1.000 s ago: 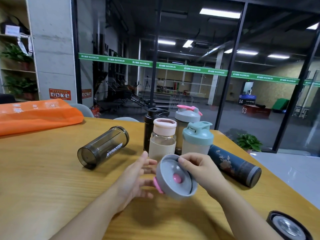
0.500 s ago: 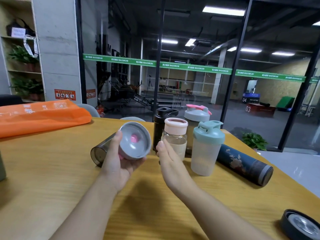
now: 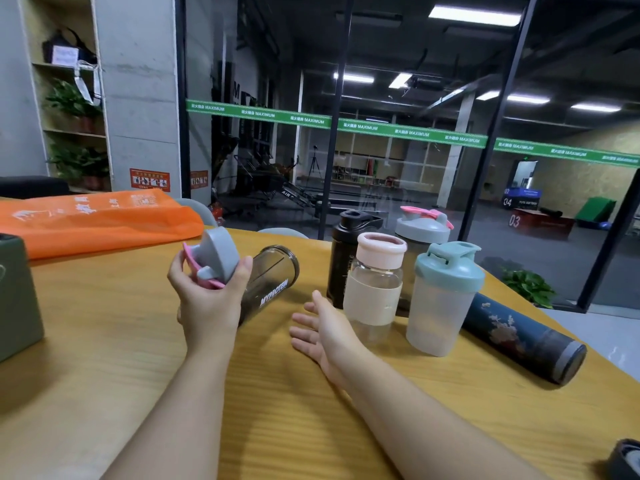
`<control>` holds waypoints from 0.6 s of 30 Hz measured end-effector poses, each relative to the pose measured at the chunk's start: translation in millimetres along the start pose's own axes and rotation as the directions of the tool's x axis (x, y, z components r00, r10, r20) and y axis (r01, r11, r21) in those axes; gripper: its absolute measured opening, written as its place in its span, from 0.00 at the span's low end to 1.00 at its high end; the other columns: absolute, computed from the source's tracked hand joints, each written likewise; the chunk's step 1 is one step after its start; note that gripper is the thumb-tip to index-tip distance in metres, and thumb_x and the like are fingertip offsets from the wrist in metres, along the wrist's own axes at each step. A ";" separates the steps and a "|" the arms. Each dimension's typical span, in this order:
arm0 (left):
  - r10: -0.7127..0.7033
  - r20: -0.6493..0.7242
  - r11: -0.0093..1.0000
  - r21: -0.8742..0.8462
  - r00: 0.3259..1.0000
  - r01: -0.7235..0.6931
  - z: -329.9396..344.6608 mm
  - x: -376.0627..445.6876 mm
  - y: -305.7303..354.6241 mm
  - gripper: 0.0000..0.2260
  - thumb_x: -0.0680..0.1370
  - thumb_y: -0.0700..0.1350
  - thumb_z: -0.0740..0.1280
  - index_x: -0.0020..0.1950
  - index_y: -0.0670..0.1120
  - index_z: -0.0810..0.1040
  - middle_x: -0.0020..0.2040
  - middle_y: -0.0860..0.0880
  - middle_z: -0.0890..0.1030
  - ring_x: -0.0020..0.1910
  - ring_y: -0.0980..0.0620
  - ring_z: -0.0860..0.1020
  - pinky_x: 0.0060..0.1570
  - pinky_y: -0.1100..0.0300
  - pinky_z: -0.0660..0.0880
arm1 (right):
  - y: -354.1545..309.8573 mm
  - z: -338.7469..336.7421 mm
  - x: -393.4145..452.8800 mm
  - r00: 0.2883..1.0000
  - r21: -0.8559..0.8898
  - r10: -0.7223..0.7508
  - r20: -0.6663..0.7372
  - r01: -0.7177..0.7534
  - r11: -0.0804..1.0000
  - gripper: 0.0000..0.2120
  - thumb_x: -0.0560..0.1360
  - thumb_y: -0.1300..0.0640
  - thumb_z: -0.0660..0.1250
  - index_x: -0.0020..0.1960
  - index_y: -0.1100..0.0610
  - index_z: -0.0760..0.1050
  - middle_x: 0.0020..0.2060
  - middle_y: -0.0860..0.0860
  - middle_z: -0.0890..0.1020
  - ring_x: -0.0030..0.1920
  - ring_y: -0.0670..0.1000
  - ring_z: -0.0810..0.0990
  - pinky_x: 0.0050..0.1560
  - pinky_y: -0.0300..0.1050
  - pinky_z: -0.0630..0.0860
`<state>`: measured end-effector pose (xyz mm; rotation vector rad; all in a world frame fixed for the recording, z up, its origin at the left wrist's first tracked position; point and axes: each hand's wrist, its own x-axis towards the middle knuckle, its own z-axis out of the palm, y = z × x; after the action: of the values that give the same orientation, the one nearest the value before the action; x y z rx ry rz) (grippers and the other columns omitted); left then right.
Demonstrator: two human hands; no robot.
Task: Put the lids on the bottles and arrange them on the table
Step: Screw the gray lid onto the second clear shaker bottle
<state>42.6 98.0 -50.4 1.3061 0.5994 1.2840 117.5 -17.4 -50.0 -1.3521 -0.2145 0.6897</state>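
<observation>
My left hand (image 3: 207,299) grips a grey lid with a pink flip cap (image 3: 213,259), held above the wooden table (image 3: 104,393). Just behind that hand a dark see-through shaker bottle (image 3: 273,282) marked MYPROTEIN lies on its side without a lid. My right hand (image 3: 322,329) hovers open, fingers spread, between that bottle and a standing group: a black bottle (image 3: 341,261), a clear bottle with a pink lid (image 3: 375,292), a grey-lidded shaker (image 3: 422,226) and a frosted shaker with a teal lid (image 3: 443,299).
A dark blue flowered flask (image 3: 523,337) lies on its side at the right. A black lid (image 3: 627,464) sits at the bottom right corner. An orange bag (image 3: 97,220) lies at the back left, a green box (image 3: 17,296) at the left edge.
The lid passed from my right hand to my left, which carried it leftward and turned it so its top now shows. My right hand let go and dropped open toward the table.
</observation>
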 end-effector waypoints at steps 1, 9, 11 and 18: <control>-0.023 0.009 0.999 -0.036 1.000 0.024 1.0 1.2 -0.2 0.42 0.64 0.62 0.74 0.72 0.55 0.58 0.60 0.51 0.75 0.54 0.49 0.78 0.57 0.52 0.75 | 0.1 0.9 3.4 1.000 -0.003 -0.001 0.002 0.001 1.000 0.24 0.81 0.48 0.54 0.72 0.59 0.62 0.67 0.58 0.72 0.65 0.60 0.73 0.61 0.52 0.73; -0.123 0.033 0.978 -0.163 0.992 0.127 5.5 5.0 0.5 0.33 0.74 0.53 0.70 0.73 0.48 0.59 0.47 0.57 0.71 0.41 0.62 0.74 0.43 0.67 0.72 | -10.4 10.8 21.9 0.983 -0.298 -0.179 -0.034 0.161 0.941 0.22 0.78 0.46 0.61 0.71 0.43 0.63 0.70 0.50 0.68 0.64 0.54 0.71 0.64 0.49 0.70; -0.182 0.074 0.958 -0.211 0.980 0.194 8.1 6.1 -0.2 0.33 0.73 0.55 0.70 0.73 0.50 0.59 0.50 0.55 0.71 0.45 0.57 0.76 0.50 0.55 0.76 | -15.0 15.3 23.3 0.967 -0.390 -0.249 -0.047 0.211 0.896 0.27 0.75 0.43 0.63 0.72 0.43 0.60 0.71 0.51 0.67 0.67 0.54 0.69 0.62 0.46 0.69; -0.326 0.272 0.844 -0.347 0.905 0.408 12.7 1.4 -0.2 0.42 0.60 0.61 0.72 0.71 0.51 0.62 0.61 0.44 0.74 0.55 0.37 0.80 0.48 0.44 0.77 | -15.0 20.4 31.3 0.954 -0.481 -0.277 -0.115 0.191 0.855 0.38 0.69 0.39 0.69 0.73 0.45 0.56 0.70 0.54 0.67 0.67 0.57 0.69 0.56 0.47 0.70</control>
<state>54.5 94.8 -47.0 0.9108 0.3923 0.8784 136.4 16.2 -38.7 -1.8046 -0.4127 0.3091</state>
